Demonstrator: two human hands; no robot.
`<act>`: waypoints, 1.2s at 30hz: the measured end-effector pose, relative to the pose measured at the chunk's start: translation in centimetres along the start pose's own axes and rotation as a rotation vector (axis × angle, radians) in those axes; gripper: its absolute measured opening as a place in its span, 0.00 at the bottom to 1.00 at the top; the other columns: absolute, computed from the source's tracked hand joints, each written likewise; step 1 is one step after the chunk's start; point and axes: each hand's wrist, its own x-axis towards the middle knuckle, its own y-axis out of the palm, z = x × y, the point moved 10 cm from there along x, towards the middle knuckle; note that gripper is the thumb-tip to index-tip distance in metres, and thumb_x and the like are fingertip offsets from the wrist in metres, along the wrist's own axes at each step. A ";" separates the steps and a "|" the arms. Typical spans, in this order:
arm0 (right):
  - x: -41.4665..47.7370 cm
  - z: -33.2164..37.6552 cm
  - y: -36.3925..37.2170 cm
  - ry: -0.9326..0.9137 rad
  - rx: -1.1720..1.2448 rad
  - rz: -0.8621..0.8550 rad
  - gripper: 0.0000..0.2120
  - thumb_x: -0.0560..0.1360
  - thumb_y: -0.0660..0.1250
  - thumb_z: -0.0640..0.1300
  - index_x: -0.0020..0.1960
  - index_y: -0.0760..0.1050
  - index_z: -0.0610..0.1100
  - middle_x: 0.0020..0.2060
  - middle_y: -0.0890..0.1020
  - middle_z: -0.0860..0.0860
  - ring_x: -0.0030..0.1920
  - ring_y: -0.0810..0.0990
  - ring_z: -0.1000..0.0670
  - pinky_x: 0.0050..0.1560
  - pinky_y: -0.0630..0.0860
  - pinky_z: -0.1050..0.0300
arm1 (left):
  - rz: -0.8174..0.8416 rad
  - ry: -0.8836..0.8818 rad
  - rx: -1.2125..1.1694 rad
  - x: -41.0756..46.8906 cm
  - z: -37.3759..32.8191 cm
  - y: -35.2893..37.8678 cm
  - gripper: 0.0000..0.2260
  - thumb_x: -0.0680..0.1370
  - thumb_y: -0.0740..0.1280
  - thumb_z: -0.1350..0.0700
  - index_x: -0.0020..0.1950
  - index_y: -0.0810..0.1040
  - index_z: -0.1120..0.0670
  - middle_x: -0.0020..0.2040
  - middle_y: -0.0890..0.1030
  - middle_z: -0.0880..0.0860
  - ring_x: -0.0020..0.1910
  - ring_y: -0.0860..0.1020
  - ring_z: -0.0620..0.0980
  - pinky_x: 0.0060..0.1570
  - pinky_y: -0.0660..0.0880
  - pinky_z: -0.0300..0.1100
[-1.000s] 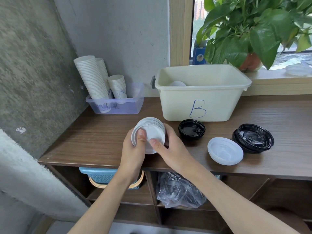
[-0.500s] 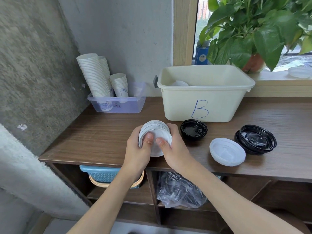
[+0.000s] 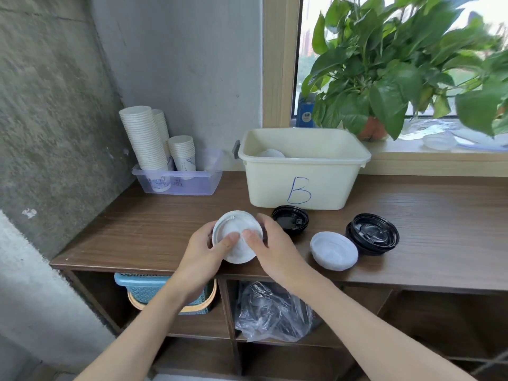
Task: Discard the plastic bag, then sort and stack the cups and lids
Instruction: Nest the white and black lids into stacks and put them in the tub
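Note:
Both hands hold a stack of white lids (image 3: 235,229) over the front of the wooden counter (image 3: 154,224). My left hand (image 3: 203,257) grips its left side, my right hand (image 3: 275,251) its right side, and both thumbs press on the top lid. A single black lid (image 3: 291,220) lies just right of it. Further right sit another white lid stack (image 3: 334,250) and a black lid stack (image 3: 373,233). Paper cup stacks (image 3: 145,138) stand in a clear tray (image 3: 192,185) at the back left. A crumpled plastic bag (image 3: 272,312) lies on the shelf below.
A cream tub marked B (image 3: 302,188) stands at the back middle with something white inside. A potted plant (image 3: 384,78) fills the window sill. A blue basket (image 3: 143,290) sits under the counter at left. A rough concrete wall (image 3: 49,119) closes the left side.
The white lid stack has tilted from facing me to nearly flat and moved down toward the counter, with both hands still on it. The camera has shifted slightly.

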 end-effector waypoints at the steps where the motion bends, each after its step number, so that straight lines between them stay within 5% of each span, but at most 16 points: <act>1: -0.6 0.3 -1.3 0.008 -0.041 -0.031 0.24 0.79 0.60 0.55 0.72 0.63 0.48 0.65 0.72 0.53 0.63 0.71 0.56 0.65 0.68 0.57 | -0.007 -0.009 -0.015 -0.3 0.1 0.2 0.14 0.76 0.69 0.49 0.59 0.80 0.53 0.53 0.84 0.53 0.56 0.81 0.54 0.54 0.76 0.44; 6: -4.2 0.9 -9.8 -0.112 -0.588 -0.270 0.20 0.77 0.58 0.60 0.64 0.72 0.51 0.58 0.77 0.55 0.59 0.72 0.51 0.61 0.65 0.51 | 0.012 -0.041 -0.057 -1.0 0.2 1.9 0.13 0.77 0.70 0.53 0.60 0.80 0.54 0.53 0.84 0.54 0.54 0.81 0.50 0.53 0.75 0.43; 9: -6.3 -1.8 -12.0 -0.026 -0.814 -0.259 0.26 0.71 0.55 0.68 0.62 0.73 0.55 0.61 0.73 0.57 0.62 0.67 0.51 0.59 0.59 0.54 | 0.019 -0.048 -0.065 -1.1 0.0 3.3 0.11 0.78 0.70 0.55 0.60 0.80 0.54 0.53 0.84 0.53 0.54 0.81 0.51 0.54 0.75 0.44; 12: -7.7 -3.8 -12.0 -0.003 -0.854 -0.199 0.23 0.73 0.62 0.65 0.63 0.73 0.55 0.66 0.68 0.55 0.67 0.60 0.51 0.65 0.57 0.54 | 0.026 -0.040 -0.072 -1.0 -0.4 4.6 0.15 0.73 0.71 0.51 0.60 0.80 0.51 0.54 0.84 0.51 0.56 0.80 0.52 0.57 0.74 0.45; 16: -7.6 -4.1 -11.7 -0.071 -0.796 -0.234 0.13 0.74 0.69 0.54 0.57 0.79 0.52 0.66 0.70 0.50 0.68 0.61 0.48 0.66 0.60 0.54 | -0.013 -0.001 -0.123 -0.8 -0.9 4.9 0.26 0.72 0.71 0.51 0.69 0.72 0.42 0.61 0.80 0.44 0.62 0.77 0.47 0.63 0.72 0.45; 24: -7.6 -1.5 -11.5 -0.222 -0.299 -0.311 0.05 0.72 0.72 0.39 0.48 0.80 0.43 0.66 0.69 0.49 0.67 0.68 0.53 0.60 0.59 0.77 | -0.096 0.003 -0.076 -0.7 -1.3 4.6 0.17 0.72 0.68 0.51 0.60 0.75 0.40 0.59 0.81 0.46 0.61 0.77 0.50 0.66 0.72 0.56; 29: -7.8 3.7 -9.4 -0.507 -0.209 -0.312 0.06 0.69 0.75 0.37 0.45 0.81 0.41 0.67 0.70 0.47 0.66 0.65 0.67 0.62 0.61 0.74 | -0.066 0.027 -0.071 -0.7 -2.1 5.0 0.18 0.73 0.68 0.51 0.63 0.73 0.45 0.59 0.81 0.46 0.60 0.78 0.49 0.61 0.75 0.48; 36: -5.8 3.5 -5.7 -0.491 -0.188 -0.140 0.08 0.70 0.74 0.39 0.42 0.76 0.50 0.72 0.66 0.48 0.72 0.65 0.53 0.66 0.64 0.66 | -0.061 0.002 -0.052 -0.7 -2.5 4.9 0.11 0.82 0.61 0.56 0.60 0.75 0.42 0.58 0.80 0.43 0.56 0.79 0.46 0.51 0.80 0.45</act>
